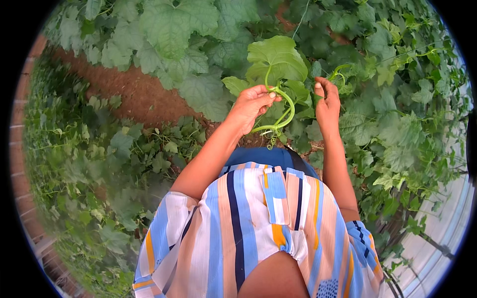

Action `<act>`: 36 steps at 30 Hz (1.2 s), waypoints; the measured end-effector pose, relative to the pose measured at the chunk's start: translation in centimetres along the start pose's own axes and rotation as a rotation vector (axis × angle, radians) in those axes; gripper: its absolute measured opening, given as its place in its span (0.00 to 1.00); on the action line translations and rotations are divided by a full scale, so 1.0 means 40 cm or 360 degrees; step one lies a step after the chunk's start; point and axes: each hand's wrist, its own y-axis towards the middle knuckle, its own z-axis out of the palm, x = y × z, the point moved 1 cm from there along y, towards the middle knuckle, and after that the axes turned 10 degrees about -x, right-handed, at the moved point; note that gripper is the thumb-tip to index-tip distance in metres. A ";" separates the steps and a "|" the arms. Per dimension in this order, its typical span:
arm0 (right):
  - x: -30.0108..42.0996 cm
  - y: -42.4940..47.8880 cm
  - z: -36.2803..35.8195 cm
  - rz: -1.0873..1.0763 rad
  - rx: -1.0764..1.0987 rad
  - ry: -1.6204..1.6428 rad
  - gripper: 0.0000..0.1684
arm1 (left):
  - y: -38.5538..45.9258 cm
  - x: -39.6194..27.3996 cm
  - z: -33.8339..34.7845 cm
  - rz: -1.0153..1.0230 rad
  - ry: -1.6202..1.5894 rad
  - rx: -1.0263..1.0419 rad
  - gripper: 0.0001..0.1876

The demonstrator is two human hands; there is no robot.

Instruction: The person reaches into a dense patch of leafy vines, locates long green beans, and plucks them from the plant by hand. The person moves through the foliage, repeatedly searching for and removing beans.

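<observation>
A thick green vine stem curves in a loop in front of me, with curled tendrils at its lower end. My left hand pinches the stem near its upper end between thumb and fingers. Just above that hand a broad light-green leaf stands out from the vine. To the right of the loop, my right hand is raised with thumb and forefinger close together. A small piece of green shows beside its thumb, and whether the fingers grip it I cannot tell. A pale green shoot lies just above that hand.
Large-leaved vines spread across the far side. More foliage stands close on the right, with a thin string running up through the leaves. Bare reddish soil shows at the left. Whitish sheeting lies at the lower right.
</observation>
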 end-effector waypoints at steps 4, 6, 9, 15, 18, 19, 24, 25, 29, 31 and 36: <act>0.110 -0.028 -0.049 0.0017 0.0366 -0.0028 0.13 | -0.001 0.000 0.008 0.0012 0.0071 -0.0052 0.06; 0.172 -0.051 -0.044 -0.0050 0.0448 -0.0171 0.13 | -0.001 -0.006 0.016 0.0032 0.0141 -0.0064 0.05; 0.176 -0.056 -0.034 -0.0603 0.0178 -0.0442 0.14 | -0.004 -0.014 0.020 0.0071 0.0230 -0.0026 0.05; 0.197 -0.059 -0.044 -0.0758 0.0172 -0.0548 0.13 | -0.013 -0.017 0.023 0.0050 0.0128 0.0080 0.06; 0.153 -0.068 -0.031 -0.0600 0.0318 -0.0412 0.11 | -0.011 -0.017 0.018 -0.0004 0.0057 0.0077 0.06; 0.141 -0.072 -0.025 -0.0526 0.0371 -0.0329 0.11 | -0.013 -0.019 0.019 -0.0016 0.0047 0.0093 0.06; 0.131 -0.079 -0.018 -0.0218 0.0484 0.0002 0.12 | -0.024 -0.032 0.015 -0.0052 0.0008 0.0137 0.06; 0.132 -0.080 -0.016 -0.0174 0.0507 0.0052 0.12 | -0.024 -0.030 0.015 -0.0069 0.0005 0.0130 0.05; 0.127 -0.078 -0.012 -0.0192 0.0515 0.0074 0.11 | -0.016 -0.021 0.006 -0.0201 -0.0163 0.0138 0.05; 0.128 -0.080 -0.010 -0.0171 0.0525 0.0104 0.11 | -0.014 -0.016 0.001 -0.0273 -0.0274 0.0169 0.05; 0.137 -0.085 -0.012 -0.0140 0.0543 0.0139 0.11 | -0.018 -0.017 0.005 -0.0386 -0.0380 0.0212 0.06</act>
